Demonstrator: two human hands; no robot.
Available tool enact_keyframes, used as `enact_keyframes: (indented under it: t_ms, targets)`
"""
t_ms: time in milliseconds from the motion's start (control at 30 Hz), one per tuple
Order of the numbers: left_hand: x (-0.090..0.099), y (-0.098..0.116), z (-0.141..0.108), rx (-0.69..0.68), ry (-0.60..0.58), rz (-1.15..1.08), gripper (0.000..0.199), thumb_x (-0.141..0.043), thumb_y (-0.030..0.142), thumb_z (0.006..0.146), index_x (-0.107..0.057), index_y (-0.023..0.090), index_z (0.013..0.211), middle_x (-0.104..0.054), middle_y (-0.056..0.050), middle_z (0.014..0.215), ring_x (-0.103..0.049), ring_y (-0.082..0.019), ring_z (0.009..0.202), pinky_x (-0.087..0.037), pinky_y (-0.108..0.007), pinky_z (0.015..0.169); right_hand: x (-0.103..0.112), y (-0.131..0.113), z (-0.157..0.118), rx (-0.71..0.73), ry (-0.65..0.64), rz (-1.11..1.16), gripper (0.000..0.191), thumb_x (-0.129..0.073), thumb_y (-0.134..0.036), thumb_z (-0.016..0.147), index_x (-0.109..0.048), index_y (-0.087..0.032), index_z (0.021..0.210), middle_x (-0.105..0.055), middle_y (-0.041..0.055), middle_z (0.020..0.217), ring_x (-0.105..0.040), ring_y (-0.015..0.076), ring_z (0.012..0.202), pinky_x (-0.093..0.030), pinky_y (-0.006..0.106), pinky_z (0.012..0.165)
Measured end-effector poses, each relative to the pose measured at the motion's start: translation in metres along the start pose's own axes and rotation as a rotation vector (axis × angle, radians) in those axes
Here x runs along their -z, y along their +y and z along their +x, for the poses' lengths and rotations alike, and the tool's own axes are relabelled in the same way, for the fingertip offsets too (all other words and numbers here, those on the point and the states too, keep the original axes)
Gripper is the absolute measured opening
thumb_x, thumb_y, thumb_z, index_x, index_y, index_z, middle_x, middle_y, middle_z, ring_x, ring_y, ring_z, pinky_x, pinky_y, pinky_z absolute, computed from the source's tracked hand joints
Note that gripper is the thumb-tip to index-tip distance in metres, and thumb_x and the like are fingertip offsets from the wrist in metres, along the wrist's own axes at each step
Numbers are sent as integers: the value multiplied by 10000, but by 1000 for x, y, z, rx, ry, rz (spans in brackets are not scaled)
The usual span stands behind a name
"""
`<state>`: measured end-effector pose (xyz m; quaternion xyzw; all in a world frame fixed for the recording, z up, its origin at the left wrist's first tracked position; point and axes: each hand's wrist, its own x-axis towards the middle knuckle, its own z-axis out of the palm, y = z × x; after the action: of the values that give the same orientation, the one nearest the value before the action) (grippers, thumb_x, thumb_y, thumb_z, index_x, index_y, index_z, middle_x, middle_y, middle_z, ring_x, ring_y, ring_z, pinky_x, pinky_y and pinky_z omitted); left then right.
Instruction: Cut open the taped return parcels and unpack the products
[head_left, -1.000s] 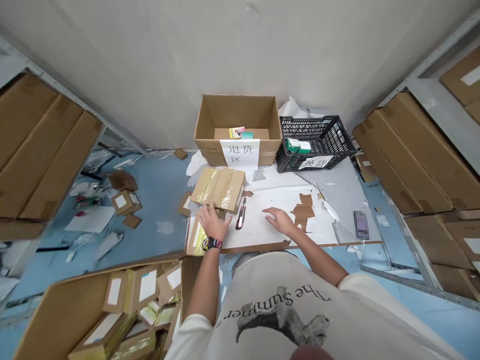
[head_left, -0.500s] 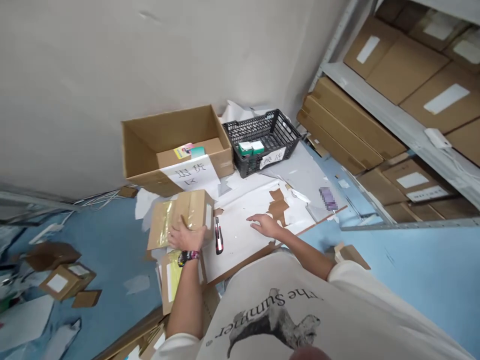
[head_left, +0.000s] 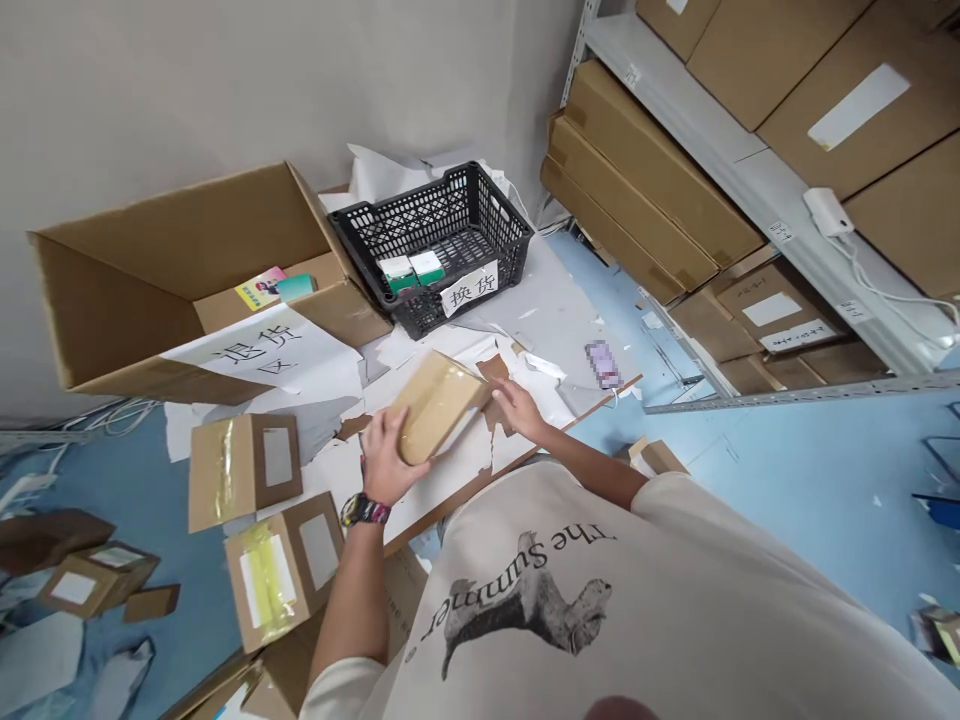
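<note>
A small brown cardboard box (head_left: 439, 400) is held tilted above the table. My left hand (head_left: 390, 455) grips its left end. At its right end, my right hand (head_left: 517, 408) touches or nearly touches the corner, fingers slightly apart. Beneath the box lies white torn paper (head_left: 409, 498) on the table. Two taped boxes stand at the table's left side, one with clear tape (head_left: 221, 470) and one with yellow tape (head_left: 262, 580). The red and black cutter does not show now.
A large open carton (head_left: 187, 225) and a black plastic crate (head_left: 420, 320) holding small green and white boxes stand at the back. A purple, blurred item (head_left: 602, 364) lies right. Shelves with cartons (head_left: 660, 180) rise at the right. More boxes (head_left: 97, 580) sit on the floor.
My left hand has lifted a box off the left stack and brought it right, over the table's middle. My right hand has come to the box's end. The view has shifted right.
</note>
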<state>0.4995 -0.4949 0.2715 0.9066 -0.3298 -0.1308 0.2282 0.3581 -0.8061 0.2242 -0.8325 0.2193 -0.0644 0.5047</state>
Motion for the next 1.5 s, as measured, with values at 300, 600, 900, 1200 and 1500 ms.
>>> enact_keyframes:
  t_ms: [300,600,900,1200,1500]
  targets:
    - [-75,31,-3,2,-25,-96,1033,-917,507,843,-504,189,1735,-267,-237,1882,-170,-486,1772,-236,-666,1423,6,27,8,7,-235,-124,831,-759,-338,1048,-414,-322,1804,-474,130,1766,-479,298,1643,-398,492,1382]
    - [-98,30,-54,414,158,-711,997,-715,581,1037,-220,302,1856,-341,-194,1883,-566,-364,1604,-598,-489,1209,-8,33,2,-64,-258,-183,891,-744,-407,1069,-314,-376,1848,-487,152,1714,-628,348,1467,-557,508,1221]
    - [-114,4,-47,455,308,-790,830,-763,487,997,-487,246,1741,-581,-179,1725,-670,-348,1469,-624,-496,1163,-5,16,13,-60,-386,-360,1007,-784,-613,1026,-271,-384,1862,-604,160,1565,-715,350,1302,-557,447,1137]
    - [-126,-21,-54,467,402,-700,445,-587,354,1073,-725,220,1475,-722,-169,1529,-679,-350,1417,-552,-553,1212,8,11,14,-78,-428,-462,945,-562,-631,1104,-102,-374,1888,-505,172,1694,-560,367,1529,-462,517,1247]
    - [-106,-98,-69,1149,376,-547,475,-883,170,651,-707,198,1091,-736,-259,1317,-574,-505,1452,-481,-637,1180,13,-4,12,-32,-404,-583,940,-647,-510,1063,-220,-305,1875,-545,177,1670,-532,377,1537,-471,550,1261]
